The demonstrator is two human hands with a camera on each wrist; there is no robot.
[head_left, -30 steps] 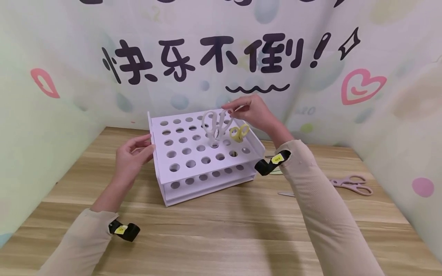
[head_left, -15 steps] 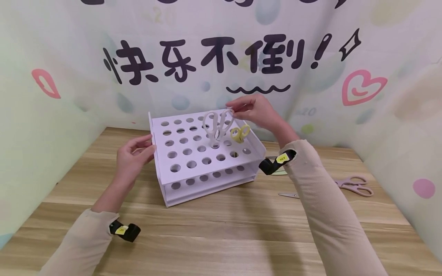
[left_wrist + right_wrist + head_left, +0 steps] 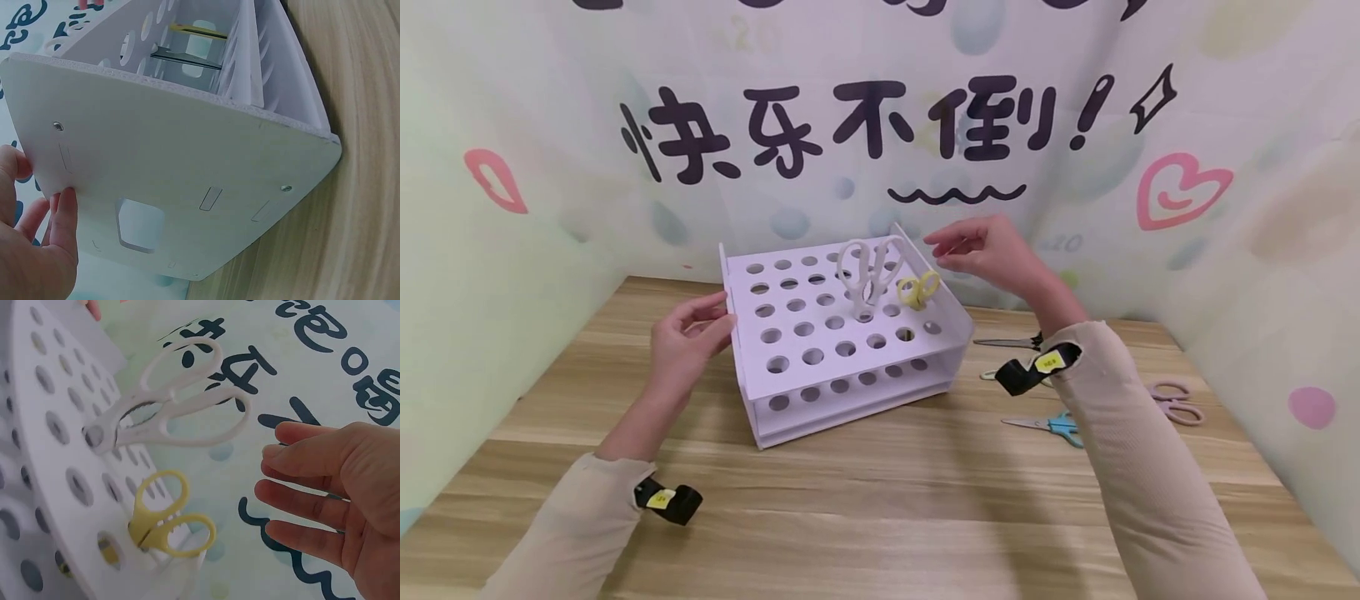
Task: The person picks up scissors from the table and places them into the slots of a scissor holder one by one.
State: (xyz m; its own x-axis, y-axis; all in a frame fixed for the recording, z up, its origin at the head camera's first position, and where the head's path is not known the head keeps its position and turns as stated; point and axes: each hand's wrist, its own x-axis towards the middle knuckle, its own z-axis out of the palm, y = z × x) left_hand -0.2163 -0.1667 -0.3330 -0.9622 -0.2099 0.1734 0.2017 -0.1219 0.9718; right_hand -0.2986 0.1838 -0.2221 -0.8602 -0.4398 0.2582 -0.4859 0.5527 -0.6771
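My left hand (image 3: 688,337) holds the left side panel of a white rack (image 3: 805,377) with rows of round holes. In the left wrist view the thumb lies at the panel's edge and the other fingertips touch its outer face. White-handled scissors (image 3: 868,279) stand handles up in one hole. Just right of them, yellow-handled scissors (image 3: 917,290) stand in another, close to the right side panel. Below the top board, the blades (image 3: 187,58) show in the left wrist view. My right hand (image 3: 985,252) hovers beside the white handles, fingers loosely bent and holding nothing.
Right of the rack, blue-handled scissors (image 3: 1063,427) and pink-handled scissors (image 3: 1178,402) lie on the wooden table (image 3: 850,517). Another dark blade (image 3: 1006,342) and a pale handle lie partly under the right forearm. A printed cloth backdrop (image 3: 842,200) hangs close behind the rack.
My right hand has let go of the white scissors' handle and moved right, away from it. The scissors stay upright in their hole. My left hand has kept its place on the rack.
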